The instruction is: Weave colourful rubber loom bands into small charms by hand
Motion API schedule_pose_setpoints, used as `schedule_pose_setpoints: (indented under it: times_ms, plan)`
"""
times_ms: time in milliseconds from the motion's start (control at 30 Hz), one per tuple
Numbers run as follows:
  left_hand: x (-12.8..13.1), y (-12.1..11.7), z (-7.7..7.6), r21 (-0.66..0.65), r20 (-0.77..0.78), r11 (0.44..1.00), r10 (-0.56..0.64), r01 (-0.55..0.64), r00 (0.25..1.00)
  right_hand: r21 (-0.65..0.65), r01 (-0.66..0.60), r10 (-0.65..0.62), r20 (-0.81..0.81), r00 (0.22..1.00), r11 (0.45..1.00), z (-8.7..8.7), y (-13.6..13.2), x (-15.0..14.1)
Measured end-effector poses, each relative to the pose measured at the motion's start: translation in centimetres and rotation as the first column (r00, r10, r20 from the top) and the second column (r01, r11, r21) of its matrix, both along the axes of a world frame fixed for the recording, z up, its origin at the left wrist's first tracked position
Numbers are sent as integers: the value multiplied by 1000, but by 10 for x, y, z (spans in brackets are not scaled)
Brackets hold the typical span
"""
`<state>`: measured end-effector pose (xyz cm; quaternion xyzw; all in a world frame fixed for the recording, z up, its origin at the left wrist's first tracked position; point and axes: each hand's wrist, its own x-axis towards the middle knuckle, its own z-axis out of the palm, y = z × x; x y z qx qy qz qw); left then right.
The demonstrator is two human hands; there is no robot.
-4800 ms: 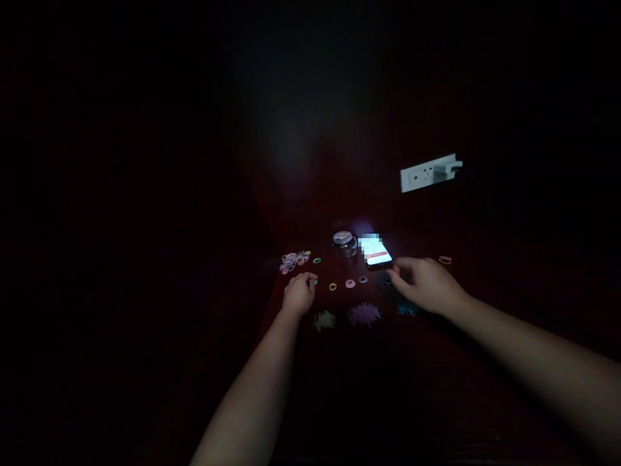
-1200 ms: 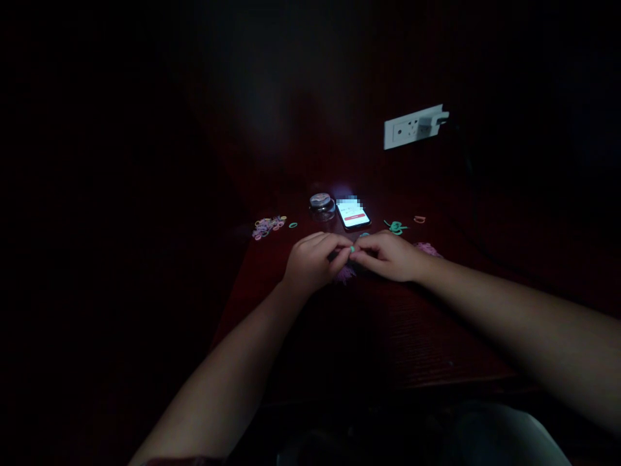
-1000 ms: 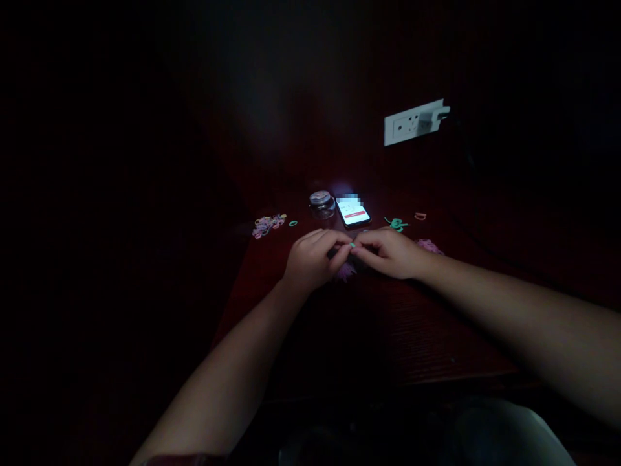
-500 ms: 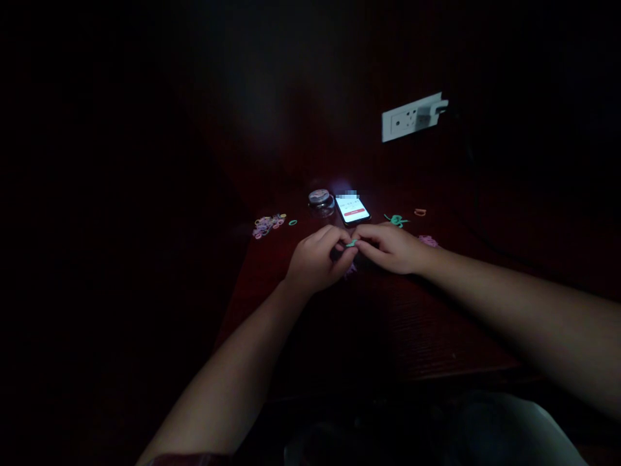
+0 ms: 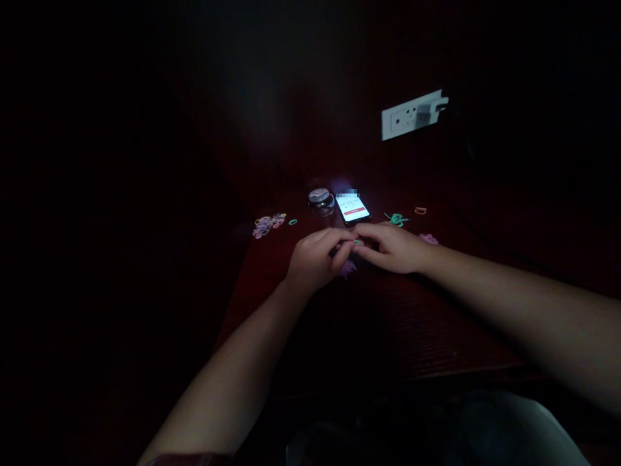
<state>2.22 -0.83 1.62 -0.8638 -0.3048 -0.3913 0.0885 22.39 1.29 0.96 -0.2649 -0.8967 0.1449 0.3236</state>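
Between the fingertips of both hands is a small green hair tie (image 5: 357, 242), mostly covered by the fingers. My left hand (image 5: 315, 260) is closed, thumb and forefinger pinching the band. From the other side my right hand (image 5: 392, 248) pinches it too, its thumb below and fingers above. Just under the hands lies a small purple bunch of hair ties (image 5: 347, 269). Beyond the right hand sits a green bunch (image 5: 396, 219), and a pink bunch (image 5: 429, 239) rests behind the right wrist.
A mixed pile of hair ties (image 5: 268, 225) lies at the left table edge, beside a single green one (image 5: 293, 222). A lidded clear jar (image 5: 321, 202) and a lit phone (image 5: 353, 210) stand behind the hands. An orange band (image 5: 420, 211) lies right. The wall socket (image 5: 410, 118) holds a plug.
Both hands stay in place while the fingers draw closer together. Less of the green hair tie shows, and more of the purple bunch below is visible.
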Motion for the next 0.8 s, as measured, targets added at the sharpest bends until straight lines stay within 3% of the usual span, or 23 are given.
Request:
schedule_pose_setpoints:
  times_ms: [133, 467, 800]
  plan:
    - [0, 0, 0, 14, -9, 1000, 15, -14, 1000, 52, -22, 21, 15, 1000, 998, 2, 0, 0]
    - [0, -3, 2, -1, 24, 1000, 19, -19, 1000, 12, -59, 59, 34, 998, 998, 0, 3, 0]
    - [2, -2, -1, 34, 19, 999, -13, 12, 1000, 37, -12, 12, -4, 1000, 999, 2, 2, 1]
